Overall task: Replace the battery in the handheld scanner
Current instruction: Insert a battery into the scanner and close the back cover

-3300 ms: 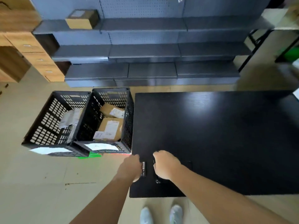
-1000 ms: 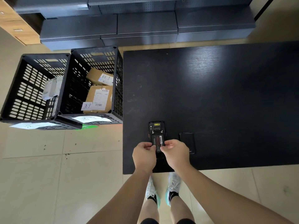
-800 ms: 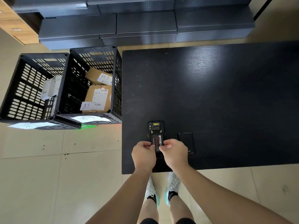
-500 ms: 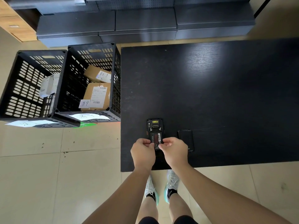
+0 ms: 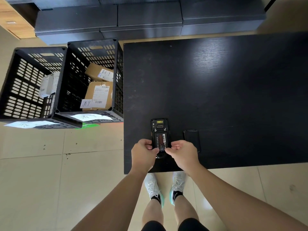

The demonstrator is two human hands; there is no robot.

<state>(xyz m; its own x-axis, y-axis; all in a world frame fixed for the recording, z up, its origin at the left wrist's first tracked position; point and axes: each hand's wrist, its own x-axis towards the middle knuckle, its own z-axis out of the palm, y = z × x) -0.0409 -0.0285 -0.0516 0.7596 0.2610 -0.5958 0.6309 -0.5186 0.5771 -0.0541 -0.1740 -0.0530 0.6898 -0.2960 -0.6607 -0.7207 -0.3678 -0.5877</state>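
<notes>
The black handheld scanner point(image 5: 159, 127) lies face down near the front left corner of the black table point(image 5: 225, 90). Its back is uncovered and a labelled battery point(image 5: 161, 140) sits in the bay. My left hand point(image 5: 143, 155) grips the scanner's lower left side. My right hand point(image 5: 183, 154) holds the lower right side, with fingertips on the battery's bottom edge. A flat black battery cover point(image 5: 191, 140) lies on the table just right of the scanner, partly behind my right hand.
Two black slotted crates stand on the floor left of the table; the nearer crate point(image 5: 93, 80) holds cardboard parcels point(image 5: 99, 95), the farther crate point(image 5: 31, 84) a white packet. Grey shelving point(image 5: 150, 19) runs along the back. My feet stand at the table's front edge.
The scanner was set face down with its back uncovered and the cover laid beside it. Over the last second both hands stay pinched on the lower end of the battery; the view shifts slightly.
</notes>
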